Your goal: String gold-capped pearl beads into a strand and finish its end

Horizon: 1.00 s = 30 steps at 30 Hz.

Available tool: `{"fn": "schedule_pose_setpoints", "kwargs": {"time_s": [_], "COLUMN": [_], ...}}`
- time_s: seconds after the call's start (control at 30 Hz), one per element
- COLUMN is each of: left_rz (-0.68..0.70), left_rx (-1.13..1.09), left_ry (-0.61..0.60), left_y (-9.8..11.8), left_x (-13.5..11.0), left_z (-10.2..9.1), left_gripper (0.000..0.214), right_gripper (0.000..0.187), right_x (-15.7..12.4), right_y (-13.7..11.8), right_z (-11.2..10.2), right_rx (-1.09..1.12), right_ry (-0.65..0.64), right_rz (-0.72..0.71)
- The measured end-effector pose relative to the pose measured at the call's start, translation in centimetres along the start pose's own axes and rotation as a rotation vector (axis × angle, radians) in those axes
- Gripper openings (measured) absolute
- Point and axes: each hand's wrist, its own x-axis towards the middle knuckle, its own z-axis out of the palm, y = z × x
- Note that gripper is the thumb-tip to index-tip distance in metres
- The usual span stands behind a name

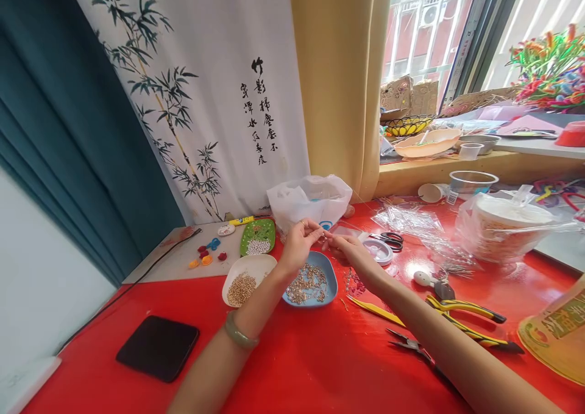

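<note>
My left hand [300, 243] and my right hand [346, 250] meet fingertip to fingertip above the far rim of a blue dish [332, 288] that holds pale metallic beads. Both hands are closed in a pinch on something very small between them; I cannot make out what it is. A green bangle [238, 333] sits on my left wrist. A white dish [262, 265] of gold beads lies left of the blue one, and a green dish [261, 230] of white beads sits behind it.
On the red table [292, 365]: a black pad [158, 347] front left, yellow-handled pliers [470, 322] and yellow tweezers [372, 310] right, scissors [388, 238], a white thread spool [378, 251], a white plastic bag [311, 200], bagged bowl [507, 225]. Clutter fills the windowsill.
</note>
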Motion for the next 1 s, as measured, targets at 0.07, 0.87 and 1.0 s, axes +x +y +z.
{"fn": "schedule_pose_setpoints", "kwargs": {"time_s": [0.07,0.87,1.0], "left_rz": [-0.001,-0.050,-0.052], "left_rx": [0.005,0.096,0.169], "left_ry": [-0.001,0.118,0.039], "left_y": [0.0,0.7,0.3], "left_x": [0.0,0.0,0.4], "left_z": [0.1,-0.5,-0.8], "left_gripper": [0.011,0.018,0.014], "right_gripper": [0.023,0.027,0.022], "right_x": [0.1,0.6,0.9], "right_y": [0.1,0.2,0.5], "right_z": [0.0,-1.9,-3.2], "right_rx": [-0.020,-0.286,-0.415], "right_ry": [0.019,-0.025,-0.039], "right_rz": [0.006,-0.013,-0.069]}}
